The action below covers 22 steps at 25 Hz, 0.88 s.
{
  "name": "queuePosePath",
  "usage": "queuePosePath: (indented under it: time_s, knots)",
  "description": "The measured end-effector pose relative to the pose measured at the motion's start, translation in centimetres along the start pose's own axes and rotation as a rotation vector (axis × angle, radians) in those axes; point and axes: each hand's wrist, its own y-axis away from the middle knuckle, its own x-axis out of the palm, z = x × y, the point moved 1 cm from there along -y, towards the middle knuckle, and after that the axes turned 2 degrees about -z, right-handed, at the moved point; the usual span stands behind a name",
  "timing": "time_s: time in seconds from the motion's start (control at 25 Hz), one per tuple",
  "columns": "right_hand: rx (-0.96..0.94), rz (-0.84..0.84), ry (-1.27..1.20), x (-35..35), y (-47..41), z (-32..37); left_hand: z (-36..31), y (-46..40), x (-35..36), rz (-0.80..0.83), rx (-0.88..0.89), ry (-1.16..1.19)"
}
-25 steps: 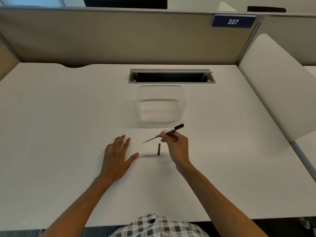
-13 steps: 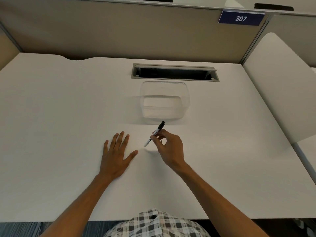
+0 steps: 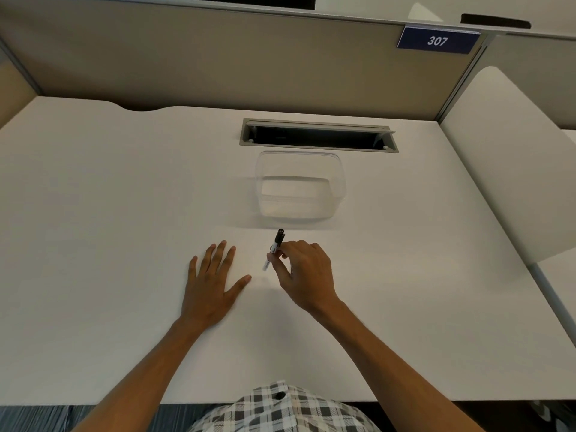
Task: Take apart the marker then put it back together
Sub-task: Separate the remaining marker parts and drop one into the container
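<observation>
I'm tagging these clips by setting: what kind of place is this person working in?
Most likely an office cubicle or numbered study carrel. A white desk is enclosed by beige partition panels, one bearing a blue sign reading 307, and a cable slot is set into the desktop.

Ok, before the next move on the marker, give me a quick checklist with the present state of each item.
1. Marker held: ok, the right hand pinches it at its white barrel.
2. Marker off the desk: cannot tell, its lower white tip sits close to the surface.
3. Black end up: ok, it points toward the clear container.
4. Loose cap located: not ok, no separate black piece shows on the desk; the right hand may be hiding it.
5. Left hand free: ok, it lies flat and open on the desk, holding nothing.
6. Container out of the way: ok, it stands beyond the marker, apart from both hands.
</observation>
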Motion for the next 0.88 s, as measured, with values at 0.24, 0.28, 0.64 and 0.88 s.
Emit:
queuePosePath:
  time_s: [0.24,0.28,0.64,0.88]
  knots:
    - [-0.033,0.11,0.043,0.7,0.6,0.1,0.2,0.0,0.1,-0.007,0.008,-0.018]
    - [-0.015,0.115,0.03,0.5,0.3,0.1,0.2,0.0,0.2,-0.01,0.01,-0.014]
    - [0.058,0.078,-0.033,-1.4,-0.9,-0.1,0.1,0.0,0.1,-0.012,0.005,0.0]
    - [0.111,0.042,-0.072,-2.0,-1.7,-0.1,0.1,-0.1,0.1,0.005,-0.002,-0.01]
